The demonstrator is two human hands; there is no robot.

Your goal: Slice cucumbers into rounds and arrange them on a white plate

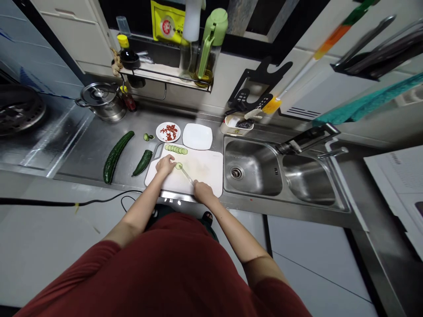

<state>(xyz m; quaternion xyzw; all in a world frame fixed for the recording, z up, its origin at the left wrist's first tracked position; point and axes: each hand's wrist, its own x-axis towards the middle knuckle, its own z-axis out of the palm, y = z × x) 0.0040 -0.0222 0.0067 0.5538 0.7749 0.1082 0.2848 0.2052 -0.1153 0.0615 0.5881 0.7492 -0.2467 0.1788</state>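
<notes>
My right hand point(203, 192) grips the handle of a knife point(187, 175) over the white cutting board point(206, 165). By the blade's far end is a pale green cucumber slice point(179, 166). My left hand point(165, 166) is bent inward, its fingertips drawn together at the slice's left edge; the fingers partly hide one another. Several cucumber slices point(176, 149) lie overlapping in a row along the board's top edge. A cut piece of cucumber point(142, 163) rests on the counter left of the board, with a whole cucumber point(118, 157) farther left.
Behind the board stand a plate of chopped red pieces point(168, 131) and a white square plate point(197, 136). Small cucumber ends point(146, 137) lie nearby. A double sink point(253, 165) adjoins the board's right side. A lidded steel pot point(102, 102) sits back left, beneath a bottle shelf point(165, 75).
</notes>
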